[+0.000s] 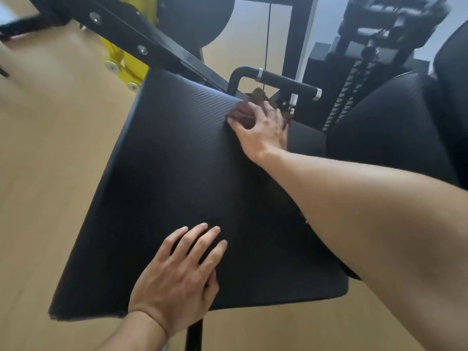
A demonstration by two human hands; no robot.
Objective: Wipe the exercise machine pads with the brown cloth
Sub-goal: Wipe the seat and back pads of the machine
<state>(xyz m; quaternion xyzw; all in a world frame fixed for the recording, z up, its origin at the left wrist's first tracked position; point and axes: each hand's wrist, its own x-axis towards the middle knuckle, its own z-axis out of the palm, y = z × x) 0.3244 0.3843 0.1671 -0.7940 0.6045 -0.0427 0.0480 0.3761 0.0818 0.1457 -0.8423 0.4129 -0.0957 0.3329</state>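
A large black padded seat (177,178) of the exercise machine fills the middle of the view. At its far right corner my right hand (263,133) presses a bunched brown cloth (244,112) onto the pad, fingers curled over it. The cloth partly hangs past the pad's far edge. My left hand (179,277) lies flat on the near part of the pad, fingers spread, holding nothing.
A black handle bar (286,81) with chrome ends rises just behind the cloth. A second black pad (390,127) stands to the right. The black frame beam (121,36), a yellow bracket (124,64) and a weight stack (354,84) lie beyond. Wooden floor (50,148) surrounds the seat.
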